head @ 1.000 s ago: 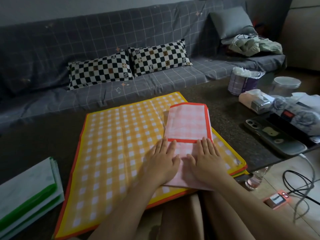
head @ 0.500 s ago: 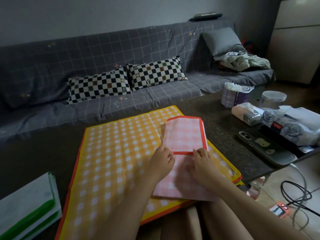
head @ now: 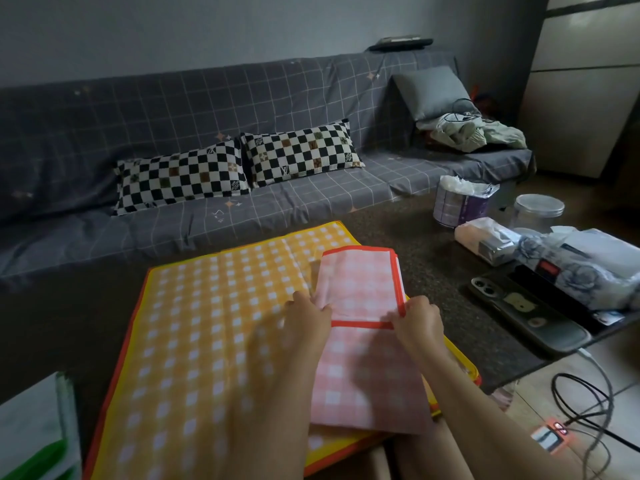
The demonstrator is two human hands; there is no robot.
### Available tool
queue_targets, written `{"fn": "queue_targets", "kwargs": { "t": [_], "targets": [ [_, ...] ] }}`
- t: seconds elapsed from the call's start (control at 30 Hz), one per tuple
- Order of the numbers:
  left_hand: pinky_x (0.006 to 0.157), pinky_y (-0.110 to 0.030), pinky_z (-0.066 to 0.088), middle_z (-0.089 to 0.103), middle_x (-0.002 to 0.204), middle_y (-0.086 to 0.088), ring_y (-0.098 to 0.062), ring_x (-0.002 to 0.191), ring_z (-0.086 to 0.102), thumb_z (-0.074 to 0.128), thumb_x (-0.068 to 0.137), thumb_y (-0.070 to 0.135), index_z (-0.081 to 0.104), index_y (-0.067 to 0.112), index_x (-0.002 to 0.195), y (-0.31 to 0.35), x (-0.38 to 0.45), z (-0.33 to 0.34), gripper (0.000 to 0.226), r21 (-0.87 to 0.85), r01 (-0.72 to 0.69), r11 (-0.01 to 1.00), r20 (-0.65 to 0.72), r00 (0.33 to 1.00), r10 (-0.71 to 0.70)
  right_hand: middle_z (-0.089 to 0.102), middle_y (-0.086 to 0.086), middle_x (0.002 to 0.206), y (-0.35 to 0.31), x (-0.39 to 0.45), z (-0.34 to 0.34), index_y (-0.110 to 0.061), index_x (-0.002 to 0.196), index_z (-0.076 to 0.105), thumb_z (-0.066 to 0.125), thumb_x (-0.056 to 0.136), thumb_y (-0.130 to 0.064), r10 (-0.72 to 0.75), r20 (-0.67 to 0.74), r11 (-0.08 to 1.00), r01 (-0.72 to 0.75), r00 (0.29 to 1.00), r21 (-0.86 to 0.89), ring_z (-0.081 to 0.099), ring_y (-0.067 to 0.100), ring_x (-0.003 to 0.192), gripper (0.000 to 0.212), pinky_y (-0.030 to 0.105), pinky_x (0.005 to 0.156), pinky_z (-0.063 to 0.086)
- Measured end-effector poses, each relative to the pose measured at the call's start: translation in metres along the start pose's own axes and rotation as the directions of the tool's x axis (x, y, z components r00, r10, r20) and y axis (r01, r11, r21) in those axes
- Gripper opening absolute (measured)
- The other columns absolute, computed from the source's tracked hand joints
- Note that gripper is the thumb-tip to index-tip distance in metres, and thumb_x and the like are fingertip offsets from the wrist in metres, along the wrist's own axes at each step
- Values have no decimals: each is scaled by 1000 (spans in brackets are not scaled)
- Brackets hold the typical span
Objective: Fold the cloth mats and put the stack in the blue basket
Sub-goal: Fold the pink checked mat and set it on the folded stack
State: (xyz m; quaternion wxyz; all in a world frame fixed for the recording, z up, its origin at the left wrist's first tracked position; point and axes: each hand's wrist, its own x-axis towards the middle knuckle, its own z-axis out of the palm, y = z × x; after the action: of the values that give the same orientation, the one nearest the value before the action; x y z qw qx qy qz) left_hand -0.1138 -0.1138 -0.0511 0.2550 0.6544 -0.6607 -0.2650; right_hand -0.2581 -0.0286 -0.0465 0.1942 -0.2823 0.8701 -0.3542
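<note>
the pink gingham mat [head: 360,341] with its orange-red border lies partly folded on top of the yellow gingham mat [head: 207,327], toward that mat's right edge. its far half is doubled over, so a band of red trim runs crosswise through the middle of it. the left hand [head: 308,320] pinches the left side of the folded flap just by that trim, fingers curled onto the cloth. the right hand [head: 420,318] pinches the right corner of the same flap, where the red border turns, fingertips tucked against the fabric.

the yellow mat is spread flat and open over the dark tabletop [head: 433,271], its near edge overhanging the near edge of the tabletop. at the near left corner of the tabletop sits a white and green folded mat [head: 34,434], well apart from the hands and partly cut off by the frame.

along the right edge of the tabletop lie a phone [head: 526,317] face down, a floral-printed package [head: 581,271] touching it, a tissue pack [head: 485,239], a pack of toilet rolls [head: 462,202] and a clear lidded jar [head: 538,211]. beyond the far edge stands a grey grid-patterned sofa [head: 242,109] with two checkered pillows [head: 239,168], a grey cushion [head: 431,90] and a heap of clothes [head: 474,131].
</note>
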Motion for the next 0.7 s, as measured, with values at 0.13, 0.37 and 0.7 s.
{"fn": "queue_targets", "kwargs": {
  "t": [0.13,0.37,0.7],
  "targets": [
    [76,-34,52,68,104,-9,-29,95,64,70,79,42,61,9,105,0,13,4,43,-63,98,993,26,995,-96,62,14,104,-2,10,2,-6,105,59,72,81,-25,104,13,989,-105,994,103,62,28,85,33,32,61,50],
    [51,-26,35,72,86,-4,-21,73,62,68,80,44,67,13,89,1,14,2,32,-51,113,992,46,993,-111,65,12,94,-6,15,0,-6,98,66,75,77,-22,162,48,979,-167,986,120,65,26,79,28,35,64,55],
    [50,-23,41,56,46,0,-8,38,47,71,84,27,56,8,86,-9,16,3,24,-537,138,832,134,988,-77,66,4,60,3,10,-10,-15,66,67,67,84,-22,80,41,939,-89,996,332,65,20,67,19,36,72,55]
  ]
}}
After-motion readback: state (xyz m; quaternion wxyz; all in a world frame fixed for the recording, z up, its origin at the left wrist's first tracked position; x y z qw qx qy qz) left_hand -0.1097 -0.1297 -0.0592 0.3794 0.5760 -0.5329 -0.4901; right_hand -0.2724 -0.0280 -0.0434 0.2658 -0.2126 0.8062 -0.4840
